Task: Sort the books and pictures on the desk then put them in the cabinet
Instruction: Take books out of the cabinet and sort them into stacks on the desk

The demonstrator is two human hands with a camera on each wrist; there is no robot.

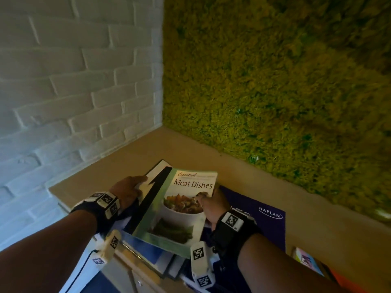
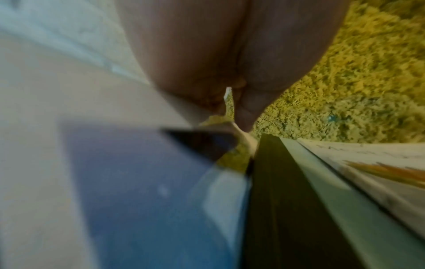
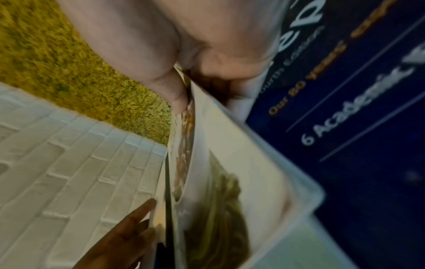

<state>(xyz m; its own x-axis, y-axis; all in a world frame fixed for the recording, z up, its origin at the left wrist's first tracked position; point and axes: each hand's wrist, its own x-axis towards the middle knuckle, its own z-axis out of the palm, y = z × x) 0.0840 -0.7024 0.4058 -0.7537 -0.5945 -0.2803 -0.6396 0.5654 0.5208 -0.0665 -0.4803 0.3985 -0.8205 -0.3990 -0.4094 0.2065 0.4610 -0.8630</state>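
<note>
1. Two hands worked at one pile on the tan desk [image 1: 148, 149], which sat in a corner between a white brick wall [image 1: 63, 81] and a mossy green wall [image 1: 275, 70].
2. On the left, the left hand [image 1: 127, 192] held the edge of a black-and-white picture frame [image 1: 155, 176]. Its fingers lay along that edge, but how tightly they curled could not be told.
3. In the middle, the "Meat Dishes" cookbook [image 1: 175, 208] was tipped up, partly covering the frame.
4. To the right of it, the right hand [image 1: 211, 205] pinched the cookbook's right edge, thumb on the cover and fingers under it.
5. Under the cookbook lay a dark blue Kaplan book [image 1: 262, 225], flat on the desk.
6. Far right, the corner of one more colorful book [image 1: 306, 261] showed near the desk's edge.
7. It looked like sorting was only getting started. The books and the picture were all on the desk.
8. Nothing looked put away yet. Part of a cabinet front [image 1: 143, 282] showed under the desk, and every item still had to go in it.
</note>
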